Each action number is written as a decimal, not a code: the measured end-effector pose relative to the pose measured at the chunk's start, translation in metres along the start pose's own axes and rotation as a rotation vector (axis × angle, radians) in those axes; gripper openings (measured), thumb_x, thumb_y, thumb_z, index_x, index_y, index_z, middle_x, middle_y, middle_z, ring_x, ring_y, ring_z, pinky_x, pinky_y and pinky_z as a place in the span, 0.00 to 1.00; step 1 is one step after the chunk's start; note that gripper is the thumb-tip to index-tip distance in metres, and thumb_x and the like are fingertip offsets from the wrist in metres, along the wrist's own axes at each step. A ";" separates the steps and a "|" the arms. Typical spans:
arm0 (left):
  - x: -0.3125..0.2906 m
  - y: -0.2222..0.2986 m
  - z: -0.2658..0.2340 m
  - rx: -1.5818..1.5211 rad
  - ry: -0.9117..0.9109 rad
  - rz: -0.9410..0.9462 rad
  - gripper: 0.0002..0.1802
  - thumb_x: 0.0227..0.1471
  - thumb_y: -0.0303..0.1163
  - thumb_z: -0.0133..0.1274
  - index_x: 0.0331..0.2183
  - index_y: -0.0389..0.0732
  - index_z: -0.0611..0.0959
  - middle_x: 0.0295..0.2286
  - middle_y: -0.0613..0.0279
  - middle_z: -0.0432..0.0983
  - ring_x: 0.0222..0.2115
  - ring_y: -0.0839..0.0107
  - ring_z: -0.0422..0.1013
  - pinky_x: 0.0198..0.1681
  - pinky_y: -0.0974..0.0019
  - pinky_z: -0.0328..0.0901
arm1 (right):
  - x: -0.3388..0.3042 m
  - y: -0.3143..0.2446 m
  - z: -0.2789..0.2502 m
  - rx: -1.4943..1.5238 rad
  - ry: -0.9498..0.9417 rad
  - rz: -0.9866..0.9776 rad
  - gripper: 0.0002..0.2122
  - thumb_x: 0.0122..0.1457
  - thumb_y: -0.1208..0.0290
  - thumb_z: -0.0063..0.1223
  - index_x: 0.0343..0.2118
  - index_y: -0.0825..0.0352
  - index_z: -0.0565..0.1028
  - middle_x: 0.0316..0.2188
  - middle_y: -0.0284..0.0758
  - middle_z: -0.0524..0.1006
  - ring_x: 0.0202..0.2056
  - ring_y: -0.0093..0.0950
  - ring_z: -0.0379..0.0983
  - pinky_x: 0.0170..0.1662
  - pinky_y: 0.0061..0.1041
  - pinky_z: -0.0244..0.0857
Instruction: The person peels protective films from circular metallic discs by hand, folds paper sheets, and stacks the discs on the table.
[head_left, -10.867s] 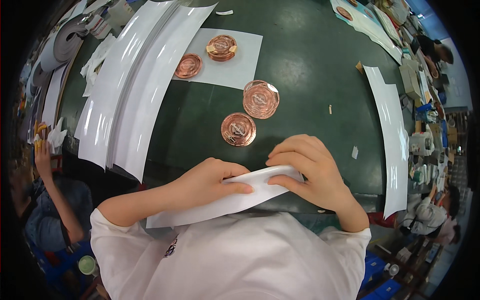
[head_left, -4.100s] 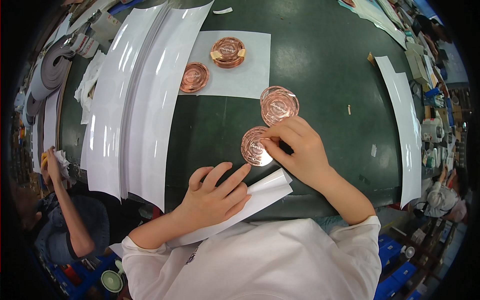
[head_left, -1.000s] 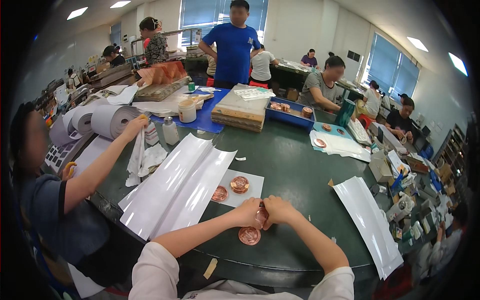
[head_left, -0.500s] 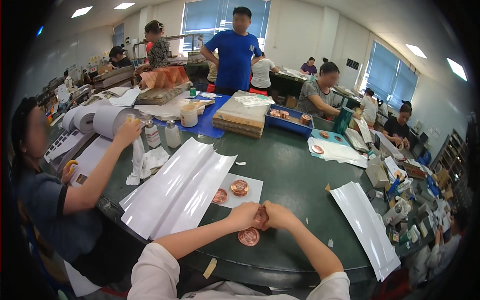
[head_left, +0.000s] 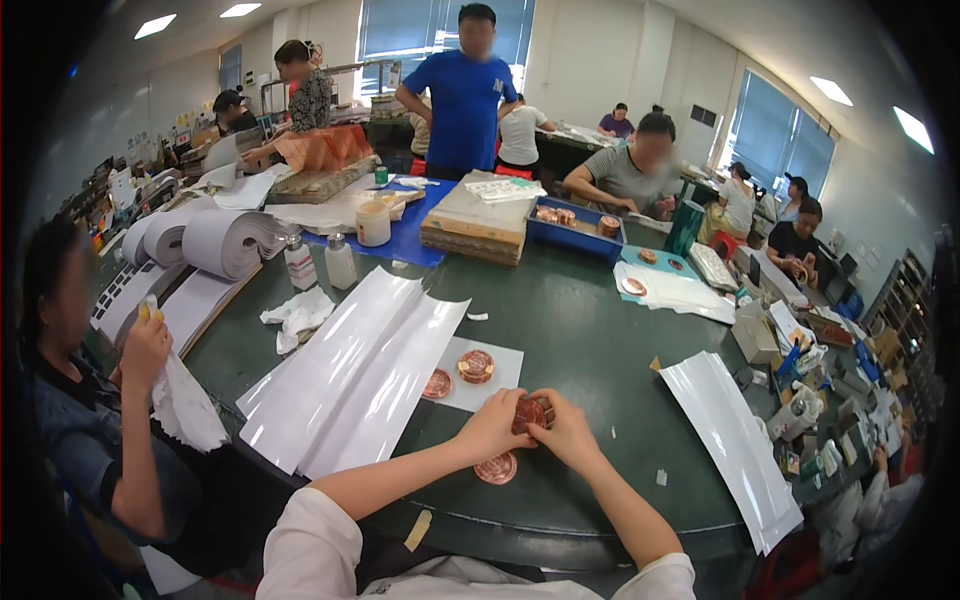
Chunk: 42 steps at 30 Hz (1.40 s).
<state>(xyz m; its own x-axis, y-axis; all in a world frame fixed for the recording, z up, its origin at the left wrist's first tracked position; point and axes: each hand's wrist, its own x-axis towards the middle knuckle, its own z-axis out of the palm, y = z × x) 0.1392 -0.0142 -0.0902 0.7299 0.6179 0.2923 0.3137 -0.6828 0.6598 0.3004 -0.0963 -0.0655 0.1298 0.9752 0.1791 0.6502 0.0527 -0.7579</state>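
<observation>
1. Head view: you are pinching a copper disc (head_left: 531, 412) between your left hand (head_left: 497, 425) and right hand (head_left: 566, 430), just above the green table (head_left: 580, 330).
2. It is risking slipping onto the second disc (head_left: 496, 468) below, scratching both.

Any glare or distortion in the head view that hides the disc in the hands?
Head view: fisheye bends the table edge and darkens the corners; ceiling light glares on the white sheets; the disc is sharp but mostly covered by the left hand and right hand.
</observation>
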 end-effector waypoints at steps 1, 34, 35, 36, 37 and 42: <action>0.001 0.001 0.002 -0.003 0.034 0.027 0.47 0.37 0.43 0.71 0.55 0.34 0.67 0.46 0.45 0.69 0.50 0.48 0.66 0.54 0.53 0.63 | 0.001 0.002 0.001 0.020 0.037 -0.016 0.22 0.49 0.74 0.64 0.48 0.68 0.71 0.40 0.46 0.78 0.41 0.43 0.77 0.46 0.36 0.71; -0.003 -0.022 -0.019 -0.312 -0.222 0.128 0.50 0.49 0.34 0.66 0.64 0.42 0.52 0.58 0.48 0.60 0.57 0.55 0.63 0.61 0.57 0.59 | -0.009 -0.002 0.006 0.354 -0.046 -0.072 0.24 0.52 0.75 0.66 0.53 0.65 0.72 0.38 0.33 0.76 0.33 0.20 0.75 0.37 0.21 0.71; -0.004 -0.019 -0.021 -0.341 -0.269 0.108 0.51 0.49 0.34 0.66 0.64 0.42 0.50 0.59 0.47 0.58 0.57 0.55 0.63 0.61 0.57 0.59 | -0.010 -0.001 0.006 0.359 -0.069 -0.075 0.24 0.52 0.77 0.66 0.54 0.65 0.71 0.38 0.31 0.75 0.34 0.19 0.74 0.38 0.21 0.71; -0.004 -0.016 -0.023 -0.369 -0.317 0.087 0.53 0.49 0.33 0.66 0.65 0.42 0.48 0.60 0.45 0.57 0.57 0.55 0.63 0.61 0.57 0.59 | -0.010 -0.001 0.007 0.364 -0.092 -0.078 0.25 0.52 0.79 0.65 0.54 0.65 0.71 0.39 0.30 0.74 0.35 0.18 0.73 0.39 0.20 0.71; -0.003 -0.014 -0.024 -0.371 -0.318 0.088 0.53 0.49 0.33 0.66 0.65 0.42 0.48 0.60 0.45 0.57 0.57 0.55 0.63 0.61 0.57 0.59 | -0.009 0.001 0.007 0.363 -0.091 -0.075 0.25 0.52 0.79 0.65 0.54 0.65 0.71 0.39 0.30 0.74 0.35 0.18 0.73 0.39 0.20 0.71; -0.002 -0.015 -0.022 -0.451 -0.326 0.159 0.61 0.47 0.30 0.67 0.68 0.45 0.41 0.66 0.49 0.47 0.62 0.57 0.57 0.65 0.55 0.55 | -0.006 0.004 0.006 0.462 -0.070 -0.061 0.22 0.52 0.74 0.67 0.51 0.64 0.73 0.38 0.30 0.72 0.34 0.19 0.73 0.36 0.20 0.70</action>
<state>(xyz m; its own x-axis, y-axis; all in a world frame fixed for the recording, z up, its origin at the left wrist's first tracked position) 0.1203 0.0035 -0.0856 0.9189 0.3199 0.2309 -0.0530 -0.4799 0.8757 0.2973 -0.1010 -0.0737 0.0409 0.9787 0.2011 0.2514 0.1847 -0.9501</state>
